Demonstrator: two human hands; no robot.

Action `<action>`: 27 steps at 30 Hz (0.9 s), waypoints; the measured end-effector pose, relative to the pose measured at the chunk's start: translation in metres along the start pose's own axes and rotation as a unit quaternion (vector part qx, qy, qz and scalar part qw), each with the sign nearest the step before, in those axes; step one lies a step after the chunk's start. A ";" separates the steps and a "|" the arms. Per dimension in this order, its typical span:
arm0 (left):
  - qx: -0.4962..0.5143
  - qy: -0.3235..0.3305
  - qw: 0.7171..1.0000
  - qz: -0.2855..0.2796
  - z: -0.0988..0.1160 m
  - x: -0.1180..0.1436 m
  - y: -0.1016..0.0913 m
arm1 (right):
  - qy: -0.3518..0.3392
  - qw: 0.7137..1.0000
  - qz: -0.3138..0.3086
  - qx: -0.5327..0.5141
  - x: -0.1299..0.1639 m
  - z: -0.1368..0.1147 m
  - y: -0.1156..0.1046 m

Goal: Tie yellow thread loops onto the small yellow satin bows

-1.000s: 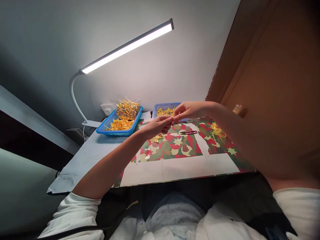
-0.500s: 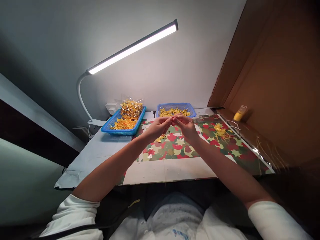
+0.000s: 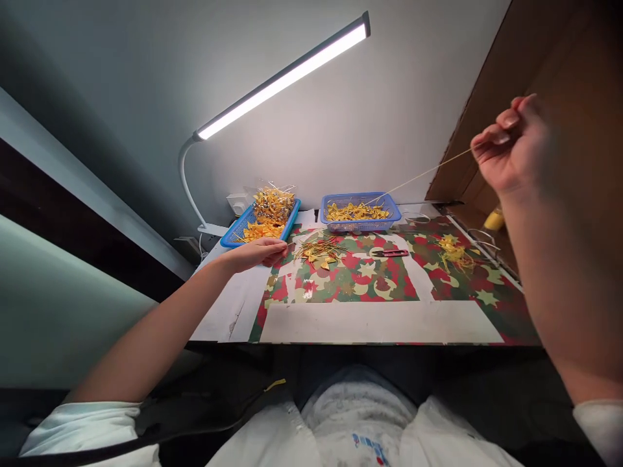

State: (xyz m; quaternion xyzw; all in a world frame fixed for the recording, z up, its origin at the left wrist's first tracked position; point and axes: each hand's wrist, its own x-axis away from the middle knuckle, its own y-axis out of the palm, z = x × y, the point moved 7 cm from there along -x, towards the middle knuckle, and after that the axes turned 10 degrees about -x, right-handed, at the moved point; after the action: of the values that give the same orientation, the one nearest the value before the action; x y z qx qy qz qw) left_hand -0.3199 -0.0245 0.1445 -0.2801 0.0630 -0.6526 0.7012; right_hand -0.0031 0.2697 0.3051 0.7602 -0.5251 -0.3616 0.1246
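Observation:
My right hand (image 3: pixel 511 146) is raised high at the right, fingers curled closed on a thin yellow thread (image 3: pixel 428 171). The thread runs taut down and leftward, fading from sight over the blue-violet basket (image 3: pixel 360 226); its line leads to the fingertips of my left hand (image 3: pixel 260 253). That hand is pinched closed low over the table, beside the turquoise basket (image 3: pixel 292 224). Just right of it lies a pile of yellow star-shaped pieces with thin dark stems (image 3: pixel 320 251). Thread snips with pink handles (image 3: pixel 392 253) rest on the patterned cover.
A bag of yellow pieces (image 3: pixel 275 202) sits in the turquoise basket. A yellow thread tangle (image 3: pixel 455 251) lies at the right. The lamp (image 3: pixel 287 74) reaches over the table; cardboard (image 3: pixel 487 117) stands at the right, near a yellow-filled container (image 3: pixel 494 219).
My hands have drawn apart from their meeting point over the table: the right went up and far right, the left moved left. The thread now shows stretched out, and the snips are uncovered.

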 end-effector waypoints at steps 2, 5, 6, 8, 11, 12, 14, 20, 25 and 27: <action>-0.016 -0.026 1.000 0.001 -0.016 0.009 -0.007 | -0.016 0.999 -0.001 0.044 -0.001 -0.007 -0.004; -0.037 -0.060 0.997 -0.001 -0.034 0.017 -0.012 | -0.015 0.999 0.005 0.044 0.003 -0.004 -0.010; -0.043 -0.071 0.997 -0.001 -0.040 0.019 -0.013 | -0.013 0.999 0.011 0.041 0.004 -0.003 -0.012; -0.054 -0.090 0.994 0.001 -0.051 0.023 -0.016 | -0.011 0.999 0.020 0.047 0.004 0.000 -0.016; -0.070 -0.118 0.991 0.007 -0.069 0.029 -0.021 | -0.014 0.997 0.034 0.070 0.003 0.003 -0.021; -0.074 -0.127 0.989 0.010 -0.076 0.032 -0.023 | -0.015 0.997 0.041 0.071 0.003 0.003 -0.023; -0.083 -0.145 0.986 0.017 -0.088 0.039 -0.027 | -0.019 0.996 0.055 0.071 0.004 0.003 -0.026; -0.094 -0.186 0.977 0.047 -0.116 0.061 -0.040 | -0.025 0.994 0.073 0.075 0.010 0.007 -0.029; -0.106 -0.197 0.972 0.066 -0.124 0.076 -0.045 | -0.034 0.993 0.074 0.082 0.009 0.016 -0.035; -0.117 -0.200 0.970 0.078 -0.125 0.081 -0.047 | -0.044 0.991 0.079 0.103 0.010 0.019 -0.038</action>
State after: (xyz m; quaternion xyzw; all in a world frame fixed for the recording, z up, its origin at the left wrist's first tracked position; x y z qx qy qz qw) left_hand -0.4071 -0.1404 0.0850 -0.4792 0.0188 -0.5149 0.7106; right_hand 0.0127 0.2800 0.2663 0.7085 -0.6232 -0.3272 0.0507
